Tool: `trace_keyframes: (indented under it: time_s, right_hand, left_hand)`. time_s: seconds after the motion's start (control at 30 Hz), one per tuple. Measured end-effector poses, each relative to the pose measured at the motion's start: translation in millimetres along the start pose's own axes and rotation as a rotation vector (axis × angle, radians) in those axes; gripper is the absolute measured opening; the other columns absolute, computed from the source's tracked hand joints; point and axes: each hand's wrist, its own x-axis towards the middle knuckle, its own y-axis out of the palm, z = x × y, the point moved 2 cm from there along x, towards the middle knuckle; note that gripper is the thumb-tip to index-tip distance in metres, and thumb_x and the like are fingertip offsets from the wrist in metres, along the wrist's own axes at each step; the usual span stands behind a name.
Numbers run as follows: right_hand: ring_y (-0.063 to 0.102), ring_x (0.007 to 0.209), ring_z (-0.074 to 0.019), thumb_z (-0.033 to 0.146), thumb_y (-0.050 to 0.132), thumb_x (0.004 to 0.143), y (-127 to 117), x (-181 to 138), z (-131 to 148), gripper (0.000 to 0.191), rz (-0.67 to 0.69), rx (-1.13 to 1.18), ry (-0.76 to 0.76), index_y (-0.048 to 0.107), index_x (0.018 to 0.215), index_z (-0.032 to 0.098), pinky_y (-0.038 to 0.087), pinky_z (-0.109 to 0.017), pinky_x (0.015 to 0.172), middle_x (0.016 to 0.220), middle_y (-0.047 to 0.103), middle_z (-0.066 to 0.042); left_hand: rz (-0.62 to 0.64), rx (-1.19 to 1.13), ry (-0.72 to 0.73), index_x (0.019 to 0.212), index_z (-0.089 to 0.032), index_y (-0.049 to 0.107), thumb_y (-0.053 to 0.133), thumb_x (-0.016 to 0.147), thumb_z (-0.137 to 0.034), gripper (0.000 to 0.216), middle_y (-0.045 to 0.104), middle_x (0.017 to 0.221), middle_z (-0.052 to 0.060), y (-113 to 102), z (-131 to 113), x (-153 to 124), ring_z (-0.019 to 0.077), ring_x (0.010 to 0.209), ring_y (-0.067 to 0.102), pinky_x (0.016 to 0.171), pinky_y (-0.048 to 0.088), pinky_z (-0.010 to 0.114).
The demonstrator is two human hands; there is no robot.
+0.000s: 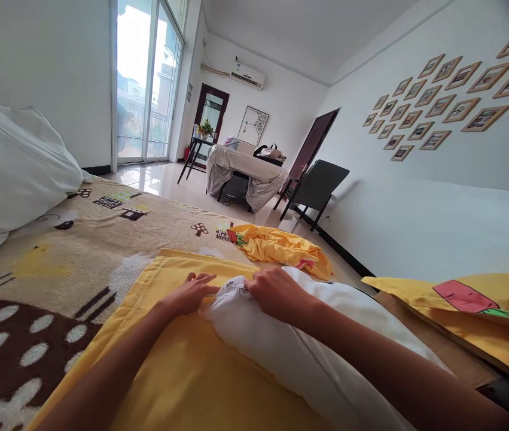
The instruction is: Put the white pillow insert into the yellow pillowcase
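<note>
My right hand (276,293) is closed on a gathered corner of a white pillow (281,353). The pillow slants from that corner toward the lower right, partly behind my right forearm. Just left of the corner, my left hand (191,293) rests on a flat yellow pillowcase (182,359) with its fingers apart. Its fingertips come close to the pillow's corner; whether they touch it is unclear. The pillowcase lies under both hands, its hemmed edges showing at the left and far side.
A beige and brown patterned blanket (79,257) spreads beneath. A crumpled yellow cloth (276,242) lies beyond my hands. White bedding (16,161) is bunched at the left, and yellow printed fabric (460,299) lies at the right. Farther off stand a covered table (249,164) and a dark chair (319,182).
</note>
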Motion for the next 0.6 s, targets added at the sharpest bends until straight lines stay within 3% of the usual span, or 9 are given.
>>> trace_keyframes:
  time_s: [0.2, 0.43, 0.6]
  right_hand:
    - [0.066, 0.070, -0.0202, 0.007, 0.042, 0.086, 2, 9, -6, 0.025, 0.016, 0.003, 0.020, 0.066, 0.085, 0.013, 0.034, -0.024, 0.054, 0.077, 0.069, -0.011]
    - [0.064, 0.069, -0.0181, 0.007, 0.044, 0.085, 4, 2, -19, 0.022, -0.012, 0.001, 0.082, 0.065, 0.081, 0.014, 0.035, -0.023, 0.057, 0.076, 0.067, -0.009]
    - [0.063, 0.071, -0.0193, 0.007, 0.041, 0.087, 7, -2, -15, 0.025, -0.058, -0.021, 0.123, 0.065, 0.085, 0.014, 0.035, -0.026, 0.059, 0.078, 0.067, -0.011]
  left_hand:
    - [-0.027, -0.053, 0.048, 0.128, -0.043, 0.056, 0.040, 0.069, 0.006, 0.079, 0.034, 0.154, 0.002, 0, 3, 2, 0.0241, 0.138, 0.035, 0.107, 0.029, 0.049]
    - [-0.010, -0.054, 0.041, 0.104, -0.038, 0.072, 0.041, 0.064, 0.004, 0.066, 0.042, 0.149, -0.003, -6, 10, 1, 0.0204, 0.136, 0.038, 0.108, 0.029, 0.043]
    - [0.019, -0.002, -0.014, 0.120, -0.029, 0.064, 0.042, 0.065, 0.004, 0.068, 0.040, 0.150, 0.011, -7, 6, -4, 0.0288, 0.135, 0.039, 0.104, 0.031, 0.052]
